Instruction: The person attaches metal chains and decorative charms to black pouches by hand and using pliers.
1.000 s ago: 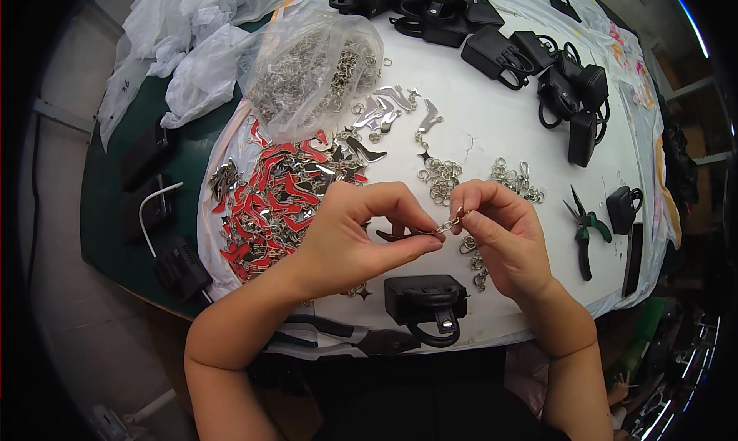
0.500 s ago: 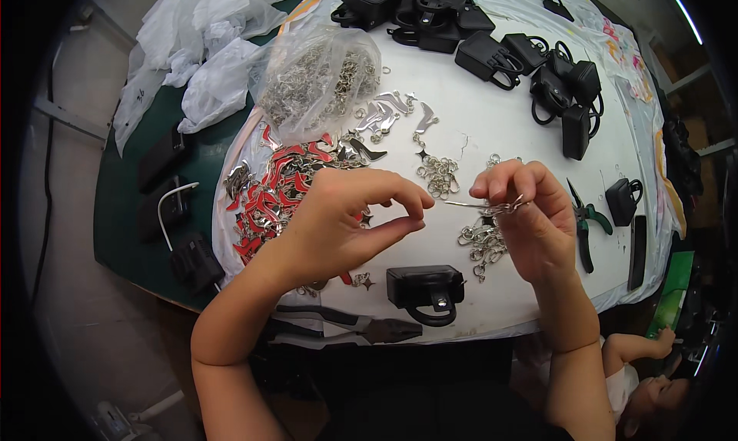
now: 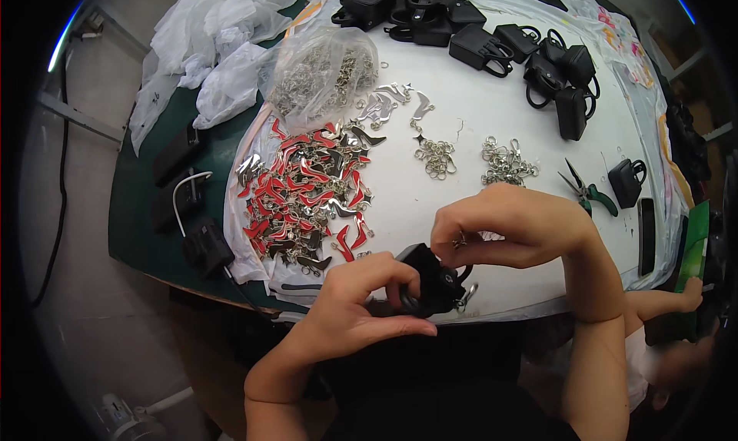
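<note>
A small black mini handbag [image 3: 435, 287] is tilted at the near edge of the table, gripped by my left hand [image 3: 361, 303] with the fingers curled round its side. Just above it, my right hand [image 3: 511, 226] is closed in a pinch on a silver chain [image 3: 460, 242], only a bit of which shows between the fingers. A silver clasp [image 3: 469, 293] hangs by the bag's right side; whether it belongs to the same chain is hidden. Red and black shoe-shaped charms [image 3: 307, 191] lie heaped left of the hands.
Behind the hands lie two piles of silver chains [image 3: 437, 159]. A clear bag of chains [image 3: 327, 76] stands behind the charms. Several black mini bags [image 3: 434, 14] fill the far side. Green-handled pliers [image 3: 588, 191] lie at right, near another person's arm [image 3: 669, 303].
My left hand has come down and taken hold of the mini handbag, which was lying on the table. My right hand has moved left and down to it with the chain.
</note>
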Action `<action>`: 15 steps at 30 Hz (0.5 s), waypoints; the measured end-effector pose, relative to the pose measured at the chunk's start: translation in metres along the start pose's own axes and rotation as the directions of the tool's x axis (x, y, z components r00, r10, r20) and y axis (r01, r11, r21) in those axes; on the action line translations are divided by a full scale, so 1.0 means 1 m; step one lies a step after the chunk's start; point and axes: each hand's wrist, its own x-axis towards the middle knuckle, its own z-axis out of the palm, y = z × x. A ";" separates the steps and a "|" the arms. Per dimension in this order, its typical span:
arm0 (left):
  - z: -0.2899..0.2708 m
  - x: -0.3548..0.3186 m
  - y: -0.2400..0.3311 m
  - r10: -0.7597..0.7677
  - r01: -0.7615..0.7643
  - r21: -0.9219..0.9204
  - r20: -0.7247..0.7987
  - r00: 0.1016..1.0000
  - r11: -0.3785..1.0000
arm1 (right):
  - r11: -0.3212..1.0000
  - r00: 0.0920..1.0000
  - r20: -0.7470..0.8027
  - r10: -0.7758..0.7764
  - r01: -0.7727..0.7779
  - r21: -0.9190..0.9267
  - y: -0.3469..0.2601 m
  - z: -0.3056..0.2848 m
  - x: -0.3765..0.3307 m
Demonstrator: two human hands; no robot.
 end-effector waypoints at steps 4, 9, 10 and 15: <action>0.001 0.005 0.007 0.075 -0.077 -0.040 -0.054 0.996 0.996 | 0.997 0.981 -0.183 0.067 -0.075 -0.037 -0.015 0.020 -0.025; 0.035 0.007 -0.009 -0.033 -0.004 -0.092 -0.406 0.913 0.996 | 0.938 0.837 -0.428 0.341 -0.272 0.215 -0.034 0.068 -0.034; 0.040 0.005 -0.012 -0.139 0.022 -0.275 -0.415 0.899 0.961 | 0.937 0.836 -0.429 0.343 -0.273 0.217 -0.033 0.072 -0.037; 0.047 0.009 -0.006 -0.214 -0.030 -0.448 -0.483 0.849 0.893 | 0.956 0.801 -0.540 0.258 -0.131 0.262 -0.023 0.072 -0.037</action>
